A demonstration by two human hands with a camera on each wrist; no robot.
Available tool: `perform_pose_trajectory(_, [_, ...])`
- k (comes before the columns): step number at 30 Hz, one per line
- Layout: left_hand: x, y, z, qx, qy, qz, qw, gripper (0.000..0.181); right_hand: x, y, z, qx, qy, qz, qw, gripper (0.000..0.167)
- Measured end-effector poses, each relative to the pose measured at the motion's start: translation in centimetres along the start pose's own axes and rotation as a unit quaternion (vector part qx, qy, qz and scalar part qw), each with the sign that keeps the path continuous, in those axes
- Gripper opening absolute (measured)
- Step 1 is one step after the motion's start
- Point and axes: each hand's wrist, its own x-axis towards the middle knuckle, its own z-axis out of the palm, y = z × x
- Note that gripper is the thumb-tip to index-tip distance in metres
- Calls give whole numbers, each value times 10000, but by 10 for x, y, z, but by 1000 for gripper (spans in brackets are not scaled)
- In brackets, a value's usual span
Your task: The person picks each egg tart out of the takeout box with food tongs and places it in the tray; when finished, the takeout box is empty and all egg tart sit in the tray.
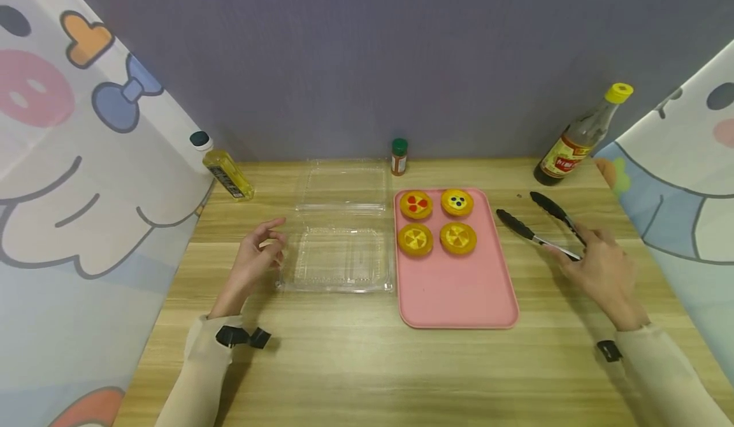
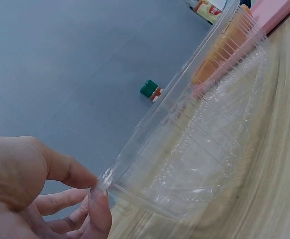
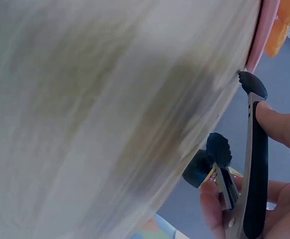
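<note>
At the left edge of an opened clear plastic clamshell box (image 1: pixel 344 280), my left hand (image 1: pixel 257 258) pinches the rim near a corner between thumb and finger, as the left wrist view shows. The box's lid (image 1: pixel 344 185) lies folded back toward the wall. My right hand (image 1: pixel 604 274) holds a pair of tongs (image 3: pixel 254 164) with black tips and metal arms. The tongs' arms stand spread, with nothing between the tips, right of a pink tray (image 1: pixel 453 293). Several egg tarts sit on the tray's far half, among them a red-topped tart (image 1: pixel 416 204) and a blueberry-dotted tart (image 1: pixel 457 202).
A small green-capped jar (image 1: pixel 399 157) stands behind the tray by the grey wall. An oil bottle (image 1: pixel 229 173) is at the back left, and a tall yellow-capped sauce bottle (image 1: pixel 573 143) at the back right. Cartoon-printed panels (image 1: pixel 115 223) flank the wooden table (image 1: pixel 344 363).
</note>
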Motion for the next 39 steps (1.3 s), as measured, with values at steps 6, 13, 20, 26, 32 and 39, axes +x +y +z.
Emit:
perform_pose_trajectory(6, [-1,0,0,-6,28,3,10000,53,-4,1,4,-46,-283,186,9994,88])
perform_pose_trajectory(13, [0,1,-2,43,46,4,10000,53,-6,-4,7,57,-367,262,9990,94])
perform_pose_trajectory(20, [-2,1,-3,133,48,-43,9999,53,-8,-6,8,-14,-715,263,9971,100])
perform_pose_trajectory(26, [-2,1,-4,202,72,-89,9997,52,-8,-6,8,-82,-892,270,9956,103])
perform_pose_trajectory(32, [-2,1,-5,280,120,-32,9995,50,-8,-7,8,-196,-972,172,9949,101])
perform_pose_trajectory(39, [-6,4,-4,809,190,206,9963,49,-9,-21,2,-98,-622,62,9980,88])
